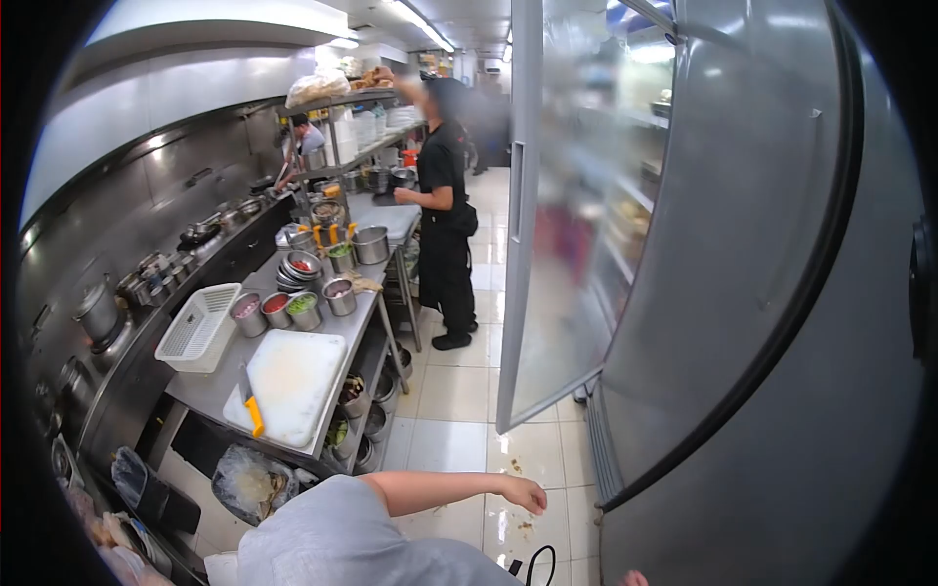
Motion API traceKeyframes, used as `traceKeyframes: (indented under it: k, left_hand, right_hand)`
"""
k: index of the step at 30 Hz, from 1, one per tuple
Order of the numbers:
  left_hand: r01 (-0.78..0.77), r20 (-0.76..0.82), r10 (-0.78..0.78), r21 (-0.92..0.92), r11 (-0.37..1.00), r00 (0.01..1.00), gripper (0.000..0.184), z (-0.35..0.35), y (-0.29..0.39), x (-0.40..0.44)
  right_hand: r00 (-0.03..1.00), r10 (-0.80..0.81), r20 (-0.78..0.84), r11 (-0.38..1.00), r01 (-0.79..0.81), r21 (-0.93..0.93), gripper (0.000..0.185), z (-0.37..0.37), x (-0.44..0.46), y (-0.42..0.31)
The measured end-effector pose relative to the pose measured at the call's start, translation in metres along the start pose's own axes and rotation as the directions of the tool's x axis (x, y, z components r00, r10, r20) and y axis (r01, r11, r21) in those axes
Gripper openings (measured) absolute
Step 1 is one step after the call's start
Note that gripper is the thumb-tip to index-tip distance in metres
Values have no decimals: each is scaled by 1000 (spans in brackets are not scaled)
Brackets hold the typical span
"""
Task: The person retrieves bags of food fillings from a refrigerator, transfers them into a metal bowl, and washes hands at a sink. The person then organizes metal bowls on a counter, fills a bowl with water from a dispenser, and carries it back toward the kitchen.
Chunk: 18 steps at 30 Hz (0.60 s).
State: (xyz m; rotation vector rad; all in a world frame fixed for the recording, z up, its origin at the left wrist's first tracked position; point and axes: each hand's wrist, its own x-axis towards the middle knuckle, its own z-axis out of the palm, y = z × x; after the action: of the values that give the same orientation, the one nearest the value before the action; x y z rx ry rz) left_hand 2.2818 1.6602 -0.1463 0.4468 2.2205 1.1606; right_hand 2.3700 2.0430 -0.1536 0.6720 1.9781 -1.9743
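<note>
My left hand [525, 494] hangs over the tiled floor at the lower middle, its fingers loosely bent, a little apart, with nothing visible in them. Only a small part of my right hand [635, 579] shows at the bottom edge; its fingers are mostly cut off. To the right of my left hand stands a grey metal fridge [723, 391]. Its framed glass door [562, 244] stands open, with shelves behind the fogged glass. Left of my arm, a yellow-handled knife [253, 414] lies on a white cutting board [293, 376].
A steel counter [191, 389] holds a white basket [198, 329] and metal pots of chopped food. A person in black [447, 215] stands in the aisle; another person is farther back, left. Bins [156, 496] stand at lower left. Scraps lie on the floor.
</note>
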Motion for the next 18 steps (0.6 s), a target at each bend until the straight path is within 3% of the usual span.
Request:
traceKeyframes:
  k: [1,2,3,4,5,6,9,11,12,13,14,15,16,17,18]
  left_hand:
    - [4,155,4,-51,999,988,28,-5,10,0]
    - [14,307,18,-101,995,952,27,-11,19,-1]
    - [22,296,8,-97,995,955,27,-18,27,-1]
    - [-13,440,78,-149,989,895,26,-25,33,-1]
    - [-40,569,153,-205,978,808,25,-34,40,-3]
    - [-39,560,148,-201,979,815,25,-43,53,-11]
    - [-147,561,251,-224,963,789,25,-84,79,-38]
    - [-47,540,-11,95,994,842,28,-113,73,-55]
    - [-47,532,-12,97,994,847,28,-122,57,-63]
    - [-66,361,11,139,988,933,27,-130,30,-68]
    - [-77,178,44,179,981,983,26,-137,3,-73]
    - [-79,171,49,175,981,984,26,-144,-25,-75]
    - [79,-74,-65,207,975,995,24,-153,-54,-79]
    - [239,-313,-171,196,951,934,22,-159,-62,-91]
    - [238,-317,-169,192,952,933,22,-166,-69,-102]
  right_hand:
    - [966,31,256,991,3,-131,53,28,49,4]
    - [916,69,394,962,44,-271,52,70,47,-36]
    - [777,-44,628,984,143,-108,63,97,96,-15]
    - [601,-51,798,985,163,-60,62,133,92,-44]
    - [416,-76,906,991,134,21,65,167,80,-73]
    - [214,-111,970,992,89,94,68,198,67,-98]
    - [35,7,999,974,227,-15,73,274,36,-138]
    - [17,-16,1000,979,202,13,70,315,18,-140]
    - [193,-131,972,858,513,14,63,340,21,-137]
    - [313,-292,904,646,761,-54,57,363,26,-134]
    - [308,-288,907,642,765,-56,57,384,27,-134]
    - [314,-286,905,632,772,-68,50,405,29,-134]
    - [320,-287,903,622,779,-79,43,428,31,-133]
    - [319,-280,905,621,780,-82,43,453,35,-128]
    - [240,-397,886,475,879,-25,39,480,40,-126]
